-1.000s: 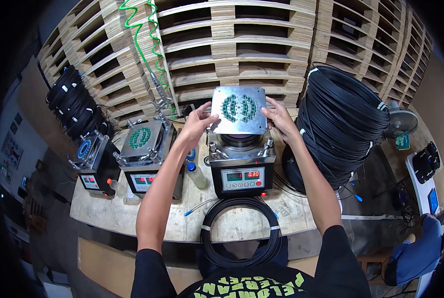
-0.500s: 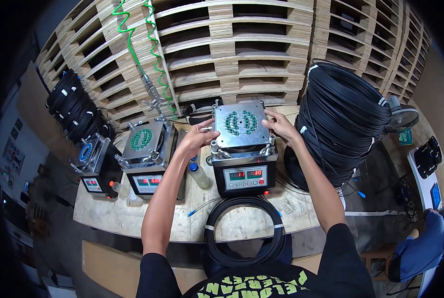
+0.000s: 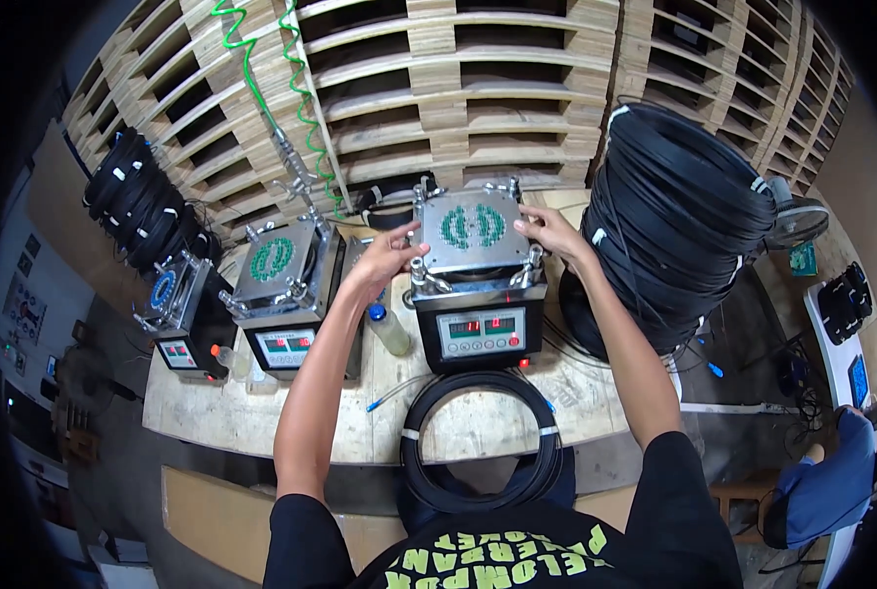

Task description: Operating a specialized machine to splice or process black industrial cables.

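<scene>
Left hand point(image 3: 384, 257) and right hand point(image 3: 555, 240) gripping a square metal fixture plate point(image 3: 463, 259) on a polishing machine point(image 3: 483, 334).
The left is pinching its left edge, the right its right edge; the plate, bearing green connectors point(image 3: 452, 228), is sitting among the corner clamps point(image 3: 534, 262) — whether fully seated, I cannot tell. Handling it well is likely meaning even support from both sides — keeping fingertips clear of the clamps.

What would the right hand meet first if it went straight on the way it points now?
The right hand would likely meet the square metal plate at its right edge, though depth is unclear.
</scene>
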`<state>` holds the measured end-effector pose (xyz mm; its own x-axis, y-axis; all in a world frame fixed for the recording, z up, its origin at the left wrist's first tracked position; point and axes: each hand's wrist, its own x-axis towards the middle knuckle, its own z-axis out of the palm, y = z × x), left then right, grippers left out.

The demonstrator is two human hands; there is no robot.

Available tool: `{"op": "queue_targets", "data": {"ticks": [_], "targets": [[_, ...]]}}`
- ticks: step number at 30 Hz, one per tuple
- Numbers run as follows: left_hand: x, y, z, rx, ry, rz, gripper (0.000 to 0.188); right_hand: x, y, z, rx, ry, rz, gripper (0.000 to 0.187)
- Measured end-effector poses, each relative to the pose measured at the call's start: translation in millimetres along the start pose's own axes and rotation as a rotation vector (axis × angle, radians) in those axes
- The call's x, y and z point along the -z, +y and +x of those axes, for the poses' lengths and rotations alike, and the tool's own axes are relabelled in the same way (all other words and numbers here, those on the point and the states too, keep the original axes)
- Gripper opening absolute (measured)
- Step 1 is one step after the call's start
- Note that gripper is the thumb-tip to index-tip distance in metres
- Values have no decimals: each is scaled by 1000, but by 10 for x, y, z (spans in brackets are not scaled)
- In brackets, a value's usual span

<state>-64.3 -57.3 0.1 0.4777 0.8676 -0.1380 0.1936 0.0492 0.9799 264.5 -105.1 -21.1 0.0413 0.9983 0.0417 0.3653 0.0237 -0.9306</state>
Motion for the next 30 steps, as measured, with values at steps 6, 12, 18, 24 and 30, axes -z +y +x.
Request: {"op": "queue_targets", "data": {"ticks": [6,12,18,24,30], "targets": [[-152,-576,-390,-461,605,262,31,-209,44,-527,86,289,95,37],[-622,-1332,-1472,-416,443,637,32,-500,579,-1585,148,437,-86,11],[-822,-1757,-1812,-306,283,1001,49,-949,1083,-2401,-327,-26,-509,54],[-808,-1912,-1541,-250,214,1188,57,-1214,1264,-2369,-298,-25,-765,63],[-724,-2054,-1571,-237,84,1052,52,-1146,1276,-2430,-280,-59,-608,58]]}}
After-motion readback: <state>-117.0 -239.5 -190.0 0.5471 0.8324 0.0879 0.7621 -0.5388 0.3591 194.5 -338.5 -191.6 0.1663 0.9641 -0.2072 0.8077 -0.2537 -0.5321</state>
